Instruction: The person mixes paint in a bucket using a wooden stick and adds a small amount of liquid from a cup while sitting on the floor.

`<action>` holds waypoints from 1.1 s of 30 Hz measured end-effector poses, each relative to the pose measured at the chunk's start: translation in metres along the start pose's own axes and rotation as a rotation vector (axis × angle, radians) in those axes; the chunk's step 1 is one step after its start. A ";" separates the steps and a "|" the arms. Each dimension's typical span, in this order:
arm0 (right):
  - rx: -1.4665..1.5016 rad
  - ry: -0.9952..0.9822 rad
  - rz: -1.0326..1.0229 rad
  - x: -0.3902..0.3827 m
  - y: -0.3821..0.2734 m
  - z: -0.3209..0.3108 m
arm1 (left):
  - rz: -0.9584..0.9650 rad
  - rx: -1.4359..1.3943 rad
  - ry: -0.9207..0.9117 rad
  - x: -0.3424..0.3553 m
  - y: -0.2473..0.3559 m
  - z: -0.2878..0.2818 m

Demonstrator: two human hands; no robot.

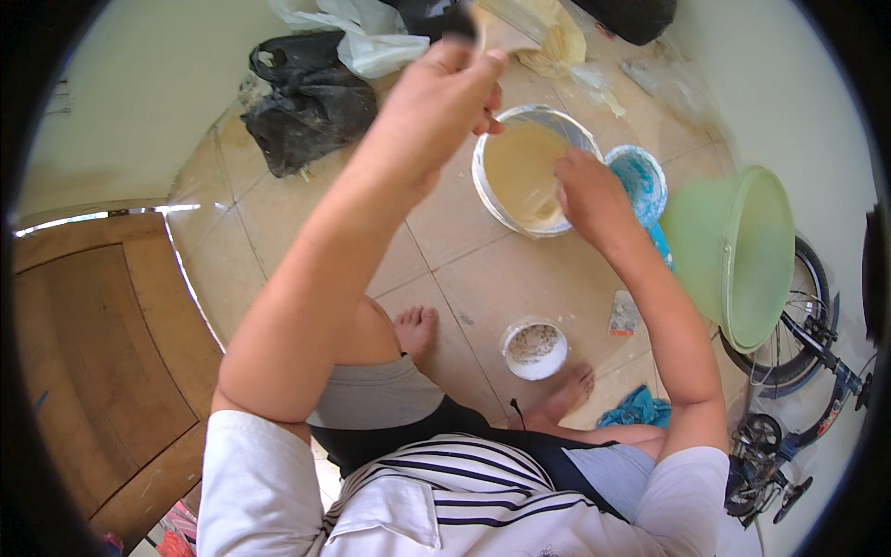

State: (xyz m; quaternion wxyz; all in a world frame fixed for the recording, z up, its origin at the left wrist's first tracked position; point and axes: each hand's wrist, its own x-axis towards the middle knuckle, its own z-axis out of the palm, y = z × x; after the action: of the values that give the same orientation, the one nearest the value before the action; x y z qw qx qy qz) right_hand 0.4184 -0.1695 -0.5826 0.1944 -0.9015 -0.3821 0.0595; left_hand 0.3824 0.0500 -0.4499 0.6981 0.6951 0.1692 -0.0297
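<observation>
Tiled floor (483, 278) carries a white bucket of cream paint (524, 172), where the right hand (594, 195) curls its fingers on the rim while the left hand (445, 93) lifts a pinched brush (483, 28), so I judge loading is underway and dipping needs a steadied bucket.

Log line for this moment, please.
left hand: raised, grips brush handle | right hand: on white bucket rim | bucket: cream paint
</observation>
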 end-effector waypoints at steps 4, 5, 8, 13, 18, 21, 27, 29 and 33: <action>-0.025 0.174 0.028 0.018 0.002 0.015 | -0.005 -0.036 -0.033 0.003 -0.006 0.004; 0.066 0.130 0.003 0.019 0.002 0.018 | -0.008 -0.038 -0.035 0.005 -0.008 0.003; 0.286 -0.043 -0.066 0.019 -0.012 0.020 | -0.023 -0.019 -0.009 0.003 -0.012 -0.004; -0.002 -0.030 -0.045 0.000 0.006 0.004 | 0.006 -0.054 -0.007 0.003 -0.006 0.001; 0.035 0.125 -0.029 0.016 0.009 0.023 | -0.025 -0.063 -0.049 0.002 -0.009 0.010; 0.123 0.114 -0.038 0.015 0.000 0.025 | -0.035 -0.018 -0.035 0.000 -0.009 0.007; -0.178 0.081 0.135 0.016 -0.011 0.018 | -0.031 0.062 0.038 0.006 -0.011 -0.003; -0.187 0.102 0.140 0.022 -0.010 0.023 | -0.053 0.128 0.083 0.016 -0.023 -0.006; -0.120 0.169 0.091 0.007 0.000 0.013 | -0.070 0.217 0.214 0.046 -0.058 -0.005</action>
State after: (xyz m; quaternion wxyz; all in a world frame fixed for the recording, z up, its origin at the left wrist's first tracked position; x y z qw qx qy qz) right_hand 0.4198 -0.1609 -0.5944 0.1687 -0.9298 -0.3256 -0.0311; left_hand 0.4085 0.0623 -0.5182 0.5955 0.7593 0.2625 0.0020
